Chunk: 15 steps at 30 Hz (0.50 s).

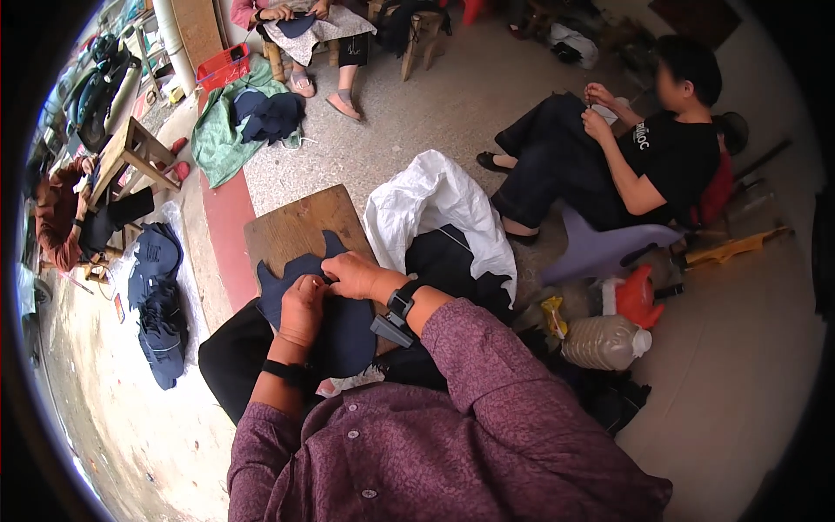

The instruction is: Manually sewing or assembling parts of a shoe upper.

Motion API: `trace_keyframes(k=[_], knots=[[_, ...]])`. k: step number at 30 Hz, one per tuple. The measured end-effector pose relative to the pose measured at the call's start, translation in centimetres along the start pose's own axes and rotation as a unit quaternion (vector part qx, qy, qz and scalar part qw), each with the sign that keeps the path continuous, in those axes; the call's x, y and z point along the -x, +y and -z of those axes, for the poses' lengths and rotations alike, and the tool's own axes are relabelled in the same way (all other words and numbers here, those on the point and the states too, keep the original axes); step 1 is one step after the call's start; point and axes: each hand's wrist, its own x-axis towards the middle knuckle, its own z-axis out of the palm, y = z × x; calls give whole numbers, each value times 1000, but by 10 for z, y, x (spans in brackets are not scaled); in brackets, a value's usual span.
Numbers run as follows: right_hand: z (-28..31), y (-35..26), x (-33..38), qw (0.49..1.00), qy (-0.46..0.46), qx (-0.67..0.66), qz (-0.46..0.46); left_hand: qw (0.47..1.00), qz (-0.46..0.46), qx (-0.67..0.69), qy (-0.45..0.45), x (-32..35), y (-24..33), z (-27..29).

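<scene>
A navy cut piece of fabric (349,337) with curved edges and pointed corners lies over a tilted wooden board (304,224) in front of me. My left hand (301,311) is closed at the middle of the fabric, its fingertips pinched on the cloth. Right beside it, my right hand (351,275) is also closed, thumb and fingers pressed to the same piece. Any small thing between the fingertips is too small to make out. Beyond the board's right edge sits a white sack (424,188) with dark fabric (439,261) in its mouth.
Stacked navy pieces (158,304) lie on plastic at left. A green cloth (213,139) bears more navy pieces near a red basket (223,68). Co-workers sit at left, far and right. A purple stool (578,252) and a cloudy plastic jug (606,343) stand at right.
</scene>
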Motion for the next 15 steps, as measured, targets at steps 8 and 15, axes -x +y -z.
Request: trace_keyframes(k=[8,15], knots=[[-10,5,-4,1000,21,-6,11,1000,10,27,-8,-3,-1,1],[-14,7,-5,999,31,1,24,992,-54,-112,-12,-5,-1,-6]])
